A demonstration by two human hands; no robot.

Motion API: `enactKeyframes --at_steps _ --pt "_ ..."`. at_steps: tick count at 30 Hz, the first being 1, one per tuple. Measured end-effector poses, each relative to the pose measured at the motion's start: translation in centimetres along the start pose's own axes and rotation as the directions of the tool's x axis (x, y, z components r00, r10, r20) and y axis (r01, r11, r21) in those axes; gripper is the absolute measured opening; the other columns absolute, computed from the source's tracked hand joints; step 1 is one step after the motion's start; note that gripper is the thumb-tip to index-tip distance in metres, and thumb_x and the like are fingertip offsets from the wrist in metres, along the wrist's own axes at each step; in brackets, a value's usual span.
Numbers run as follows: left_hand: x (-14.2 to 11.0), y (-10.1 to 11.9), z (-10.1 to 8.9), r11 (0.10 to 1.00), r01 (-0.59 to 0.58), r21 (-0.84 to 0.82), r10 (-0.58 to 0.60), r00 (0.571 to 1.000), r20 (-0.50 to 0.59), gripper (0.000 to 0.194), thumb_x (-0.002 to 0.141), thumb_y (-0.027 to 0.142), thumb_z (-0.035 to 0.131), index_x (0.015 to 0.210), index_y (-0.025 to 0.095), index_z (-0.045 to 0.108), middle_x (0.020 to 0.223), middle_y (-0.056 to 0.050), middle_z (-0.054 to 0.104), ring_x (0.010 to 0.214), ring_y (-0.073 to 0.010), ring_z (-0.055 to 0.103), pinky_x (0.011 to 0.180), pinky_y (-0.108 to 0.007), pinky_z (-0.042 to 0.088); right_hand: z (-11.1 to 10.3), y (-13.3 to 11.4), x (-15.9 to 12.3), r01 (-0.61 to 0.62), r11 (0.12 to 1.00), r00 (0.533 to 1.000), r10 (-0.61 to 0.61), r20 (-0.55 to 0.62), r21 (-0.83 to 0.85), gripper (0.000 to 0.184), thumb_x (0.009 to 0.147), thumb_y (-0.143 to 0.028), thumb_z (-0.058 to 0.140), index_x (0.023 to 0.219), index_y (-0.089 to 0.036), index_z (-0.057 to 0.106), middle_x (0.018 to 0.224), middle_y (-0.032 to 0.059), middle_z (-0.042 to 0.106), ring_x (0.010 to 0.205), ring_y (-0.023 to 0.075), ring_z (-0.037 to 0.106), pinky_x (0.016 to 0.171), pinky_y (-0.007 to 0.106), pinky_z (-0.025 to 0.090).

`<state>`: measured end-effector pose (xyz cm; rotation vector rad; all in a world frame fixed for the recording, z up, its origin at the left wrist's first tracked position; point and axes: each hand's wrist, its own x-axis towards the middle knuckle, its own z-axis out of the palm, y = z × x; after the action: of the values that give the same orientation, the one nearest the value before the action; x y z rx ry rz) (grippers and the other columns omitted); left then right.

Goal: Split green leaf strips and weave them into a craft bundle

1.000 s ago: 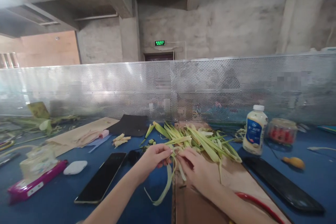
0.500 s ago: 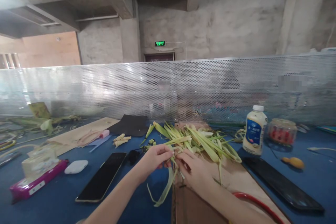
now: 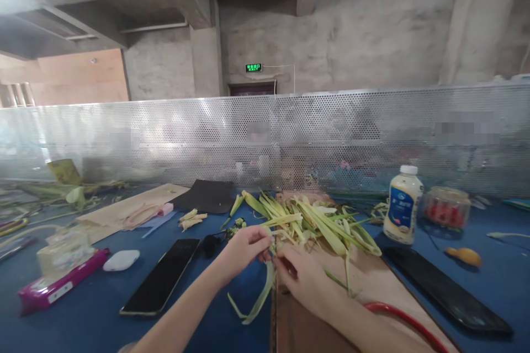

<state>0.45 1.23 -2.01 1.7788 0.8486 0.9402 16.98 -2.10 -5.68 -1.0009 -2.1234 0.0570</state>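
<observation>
My left hand point(image 3: 247, 247) pinches a thin pale-green corn husk strip point(image 3: 260, 300), whose loose end hangs in a curve over the blue tabletop. Close beside it, my right hand point(image 3: 302, 273) has thumb and fingers drawn together on the same strip near the fingertips. The exact grip of both is partly hidden by the fingers. Just beyond them, a heap of green and yellowish corn husks point(image 3: 327, 223) lies on a brown board point(image 3: 372, 281). A red curved handle point(image 3: 397, 311) shows beneath my right forearm.
Left are a black phone point(image 3: 163, 276), a white earbud case point(image 3: 121, 260) and a purple packet point(image 3: 62, 284). On the right stand a bottle point(image 3: 401, 207) and a jar point(image 3: 447, 208), with another dark phone point(image 3: 449, 289) in front. A perforated metal panel point(image 3: 186, 138) closes off the back.
My right hand has shifted slightly, its fingers now closer together by my left fingertips. The hanging husk end has swung a little left. The view has moved very slightly.
</observation>
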Motion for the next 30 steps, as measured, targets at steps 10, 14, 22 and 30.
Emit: enactKeyframes --at_steps 10,14,22,30 --pt "0.2 -0.8 0.0 1.000 -0.020 0.024 0.020 1.000 0.001 0.025 0.080 0.040 0.049 0.073 0.016 0.047 0.057 0.002 0.056 0.052 -0.0095 0.049 0.053 -0.022 0.035 -0.3 -0.9 0.0 -0.035 0.999 0.999 0.036 0.030 -0.025 0.020 0.086 -0.019 0.037 0.067 -0.019 0.043 0.063 -0.0019 0.050 0.058 0.0115 0.046 0.051 0.022 0.031" --pt "0.4 -0.9 0.0 0.999 -0.019 0.042 0.019 1.000 -0.008 0.026 0.080 0.041 0.048 0.072 0.017 0.045 0.056 0.002 0.056 0.050 -0.0094 0.048 0.050 -0.022 0.034 -0.1 -0.5 -0.1 -0.056 0.998 0.998 0.056 0.015 -0.015 0.023 0.088 -0.024 0.036 0.067 -0.019 0.044 0.062 -0.0017 0.049 0.058 0.0120 0.046 0.053 0.023 0.033" --pt "-0.2 -0.1 0.7 1.000 0.008 -0.005 -0.008 0.998 0.070 0.021 0.079 0.035 0.050 0.071 0.016 0.047 0.056 0.002 0.055 0.050 -0.0087 0.048 0.049 -0.020 0.033 -0.1 0.5 0.3 -0.070 0.994 0.988 0.080 -0.131 0.081 0.026 0.073 -0.006 0.044 0.095 -0.018 0.051 0.091 0.0047 0.051 0.069 0.0131 0.050 0.060 0.023 0.042" --pt "-0.1 -0.7 0.6 1.000 -0.008 0.010 0.007 0.997 0.080 0.024 0.078 0.038 0.051 0.070 0.016 0.047 0.056 0.001 0.056 0.050 -0.0093 0.050 0.048 -0.020 0.035 0.8 1.7 0.5 -0.026 0.997 0.987 0.037 -0.157 0.072 0.015 0.077 -0.011 0.044 0.081 -0.019 0.057 0.083 0.0046 0.052 0.071 0.0149 0.052 0.058 0.024 0.045"
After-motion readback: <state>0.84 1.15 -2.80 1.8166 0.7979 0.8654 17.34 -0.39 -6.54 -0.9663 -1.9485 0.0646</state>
